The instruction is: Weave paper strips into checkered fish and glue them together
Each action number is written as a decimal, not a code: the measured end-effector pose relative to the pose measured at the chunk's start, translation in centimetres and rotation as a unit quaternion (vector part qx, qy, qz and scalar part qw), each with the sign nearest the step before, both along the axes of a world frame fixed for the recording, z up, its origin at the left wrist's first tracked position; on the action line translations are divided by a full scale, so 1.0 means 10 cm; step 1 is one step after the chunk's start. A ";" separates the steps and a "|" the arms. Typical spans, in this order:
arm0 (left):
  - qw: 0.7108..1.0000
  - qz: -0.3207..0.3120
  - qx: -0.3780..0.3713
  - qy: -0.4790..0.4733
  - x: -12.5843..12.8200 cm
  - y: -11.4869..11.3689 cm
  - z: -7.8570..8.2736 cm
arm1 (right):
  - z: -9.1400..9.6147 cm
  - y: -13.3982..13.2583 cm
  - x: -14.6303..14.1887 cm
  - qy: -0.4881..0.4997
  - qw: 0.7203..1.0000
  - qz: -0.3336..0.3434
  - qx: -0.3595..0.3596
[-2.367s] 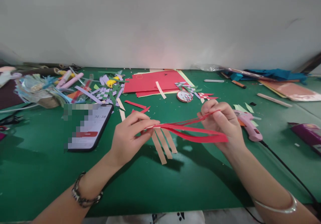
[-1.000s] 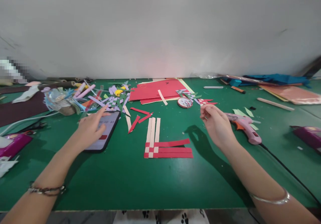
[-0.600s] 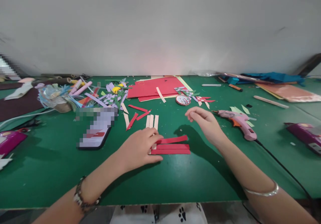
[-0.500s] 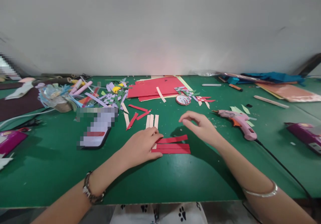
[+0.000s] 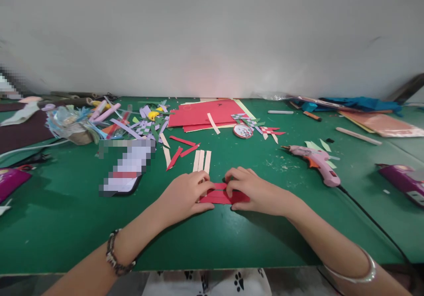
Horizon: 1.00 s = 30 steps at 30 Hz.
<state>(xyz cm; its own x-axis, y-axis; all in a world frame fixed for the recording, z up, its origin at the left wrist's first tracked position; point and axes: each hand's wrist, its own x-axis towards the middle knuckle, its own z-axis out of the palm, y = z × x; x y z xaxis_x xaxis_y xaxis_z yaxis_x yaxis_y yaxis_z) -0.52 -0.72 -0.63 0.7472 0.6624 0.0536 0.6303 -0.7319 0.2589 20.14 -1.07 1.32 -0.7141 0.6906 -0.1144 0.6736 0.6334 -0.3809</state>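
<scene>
Red paper strips [image 5: 219,196] lie side by side across the green table between my two hands. They cross pale cream paper strips [image 5: 202,161] that point away from me. My left hand [image 5: 185,191] presses down where the two colours meet, its curled fingers and thumb hiding most of the crossing. On the strips' right ends, my right hand [image 5: 256,191] is closed, with fingertips on the upper strips and thumb at the near edge. Just beyond lie folded red strips [image 5: 175,158] and loose cream pieces [image 5: 166,157].
A phone [image 5: 127,165] lies left, near a heap of purple and green woven strips [image 5: 147,126]. Red paper sheets [image 5: 198,115] and a round tin [image 5: 243,130] sit at the back. To the right rests a pink glue gun [image 5: 318,161] with its cord trailing toward me.
My right hand has come down and left from above the table onto the red strips' right ends. The upper red strip now lies closer to the others. My left hand stays in place.
</scene>
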 end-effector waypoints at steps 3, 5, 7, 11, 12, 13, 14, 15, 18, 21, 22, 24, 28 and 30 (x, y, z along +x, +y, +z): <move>1.000 0.011 0.011 -0.002 0.00 -0.02 -0.01 | -0.03 -0.01 -0.01 0.012 1.000 -0.007 0.016; 1.000 0.004 0.021 0.001 0.00 -0.02 -0.01 | -0.05 -0.04 -0.02 0.015 0.999 -0.016 0.048; 1.000 -0.004 0.028 0.005 0.00 -0.02 -0.02 | -0.06 -0.07 -0.01 0.019 0.996 -0.026 0.088; 1.000 -0.008 0.012 -0.004 -0.02 0.00 -0.02 | -0.07 -0.13 0.02 0.018 0.990 -0.037 0.135; 1.000 -0.009 0.005 -0.008 -0.03 0.00 -0.02 | -0.07 -0.14 0.02 0.016 0.990 -0.038 0.138; 1.000 -0.011 -0.002 -0.011 -0.04 0.01 -0.01 | -0.07 -0.15 0.02 0.014 0.989 -0.038 0.140; 1.000 -0.013 -0.011 -0.015 -0.04 0.01 -0.01 | -0.07 -0.15 0.02 0.015 0.990 -0.039 0.138; 0.999 -0.013 -0.021 -0.020 -0.05 0.01 -0.01 | -0.07 -0.16 0.02 0.016 0.990 -0.040 0.135; 0.997 -0.004 -0.063 -0.040 -0.05 0.00 0.00 | -0.07 -0.15 0.01 0.023 0.991 -0.044 0.121; 0.993 0.012 -0.104 -0.051 -0.04 -0.02 0.00 | -0.06 -0.14 0.00 0.025 0.993 -0.041 0.111; 0.992 0.017 -0.111 -0.052 -0.04 -0.03 0.00 | -0.05 -0.13 0.00 0.025 0.993 -0.039 0.108; 0.992 0.020 -0.115 -0.057 -0.04 -0.03 0.00 | -0.05 -0.12 0.00 0.023 0.994 -0.037 0.102; 0.991 0.011 -0.115 -0.069 -0.04 -0.02 -0.02 | -0.04 -0.10 0.02 0.014 0.996 -0.041 0.077; 0.990 0.011 -0.117 -0.075 -0.04 -0.01 -0.02 | -0.02 -0.08 0.02 0.011 0.998 -0.041 0.052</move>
<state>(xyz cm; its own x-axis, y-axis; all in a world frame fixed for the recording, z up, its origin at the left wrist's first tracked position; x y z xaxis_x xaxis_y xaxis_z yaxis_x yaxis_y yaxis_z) -0.93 -0.81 -0.87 0.7271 0.6865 0.0053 0.5880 -0.6268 0.5113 20.33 -1.84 1.14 -0.6562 0.7542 -0.0243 0.7173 0.6135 -0.3304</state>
